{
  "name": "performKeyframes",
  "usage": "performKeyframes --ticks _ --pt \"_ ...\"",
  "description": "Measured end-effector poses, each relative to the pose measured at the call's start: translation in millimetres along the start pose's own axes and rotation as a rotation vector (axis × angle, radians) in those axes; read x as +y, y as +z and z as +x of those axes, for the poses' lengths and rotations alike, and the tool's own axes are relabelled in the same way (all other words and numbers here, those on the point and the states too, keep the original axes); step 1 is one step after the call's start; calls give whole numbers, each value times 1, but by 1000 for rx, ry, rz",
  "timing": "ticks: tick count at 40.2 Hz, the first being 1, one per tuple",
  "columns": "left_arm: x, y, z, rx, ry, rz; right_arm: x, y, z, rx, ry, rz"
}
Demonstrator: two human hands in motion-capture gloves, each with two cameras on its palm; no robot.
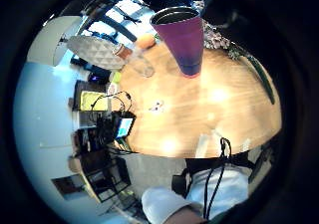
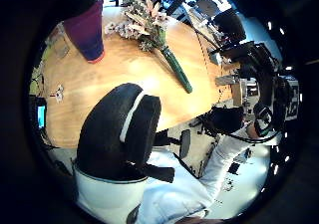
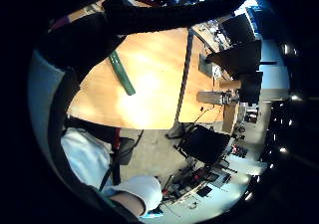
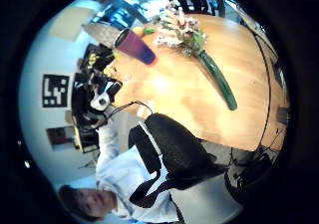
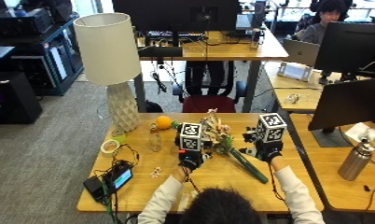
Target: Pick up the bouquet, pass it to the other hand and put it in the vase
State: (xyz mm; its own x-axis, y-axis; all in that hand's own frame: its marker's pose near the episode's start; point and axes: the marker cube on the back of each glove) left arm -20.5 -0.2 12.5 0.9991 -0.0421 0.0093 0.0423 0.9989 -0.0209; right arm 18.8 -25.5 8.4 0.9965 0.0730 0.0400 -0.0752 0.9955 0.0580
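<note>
Hovering hands (image 5: 191, 159) (image 5: 266, 152) flanking the tabled bouquet (image 5: 228, 147)

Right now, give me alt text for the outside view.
A bouquet with a long green stem lies flat on a wooden table, untouched, between the person's raised left hand and right hand. A lamp, an orange and a clear bottle stand at the table's far left.

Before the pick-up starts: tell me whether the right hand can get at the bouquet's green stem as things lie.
Probably yes. The bouquet lies flat on the table, its stem end bare and angled toward the right hand, which hovers beside it. Nothing lies between them, and the left hand is at the flower end.
</note>
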Motion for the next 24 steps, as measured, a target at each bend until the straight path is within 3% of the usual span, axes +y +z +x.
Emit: performKeyframes --ticks 24 --pt "11 -7 -10 2 -18 -8 0 4 18 -29 112 -38"
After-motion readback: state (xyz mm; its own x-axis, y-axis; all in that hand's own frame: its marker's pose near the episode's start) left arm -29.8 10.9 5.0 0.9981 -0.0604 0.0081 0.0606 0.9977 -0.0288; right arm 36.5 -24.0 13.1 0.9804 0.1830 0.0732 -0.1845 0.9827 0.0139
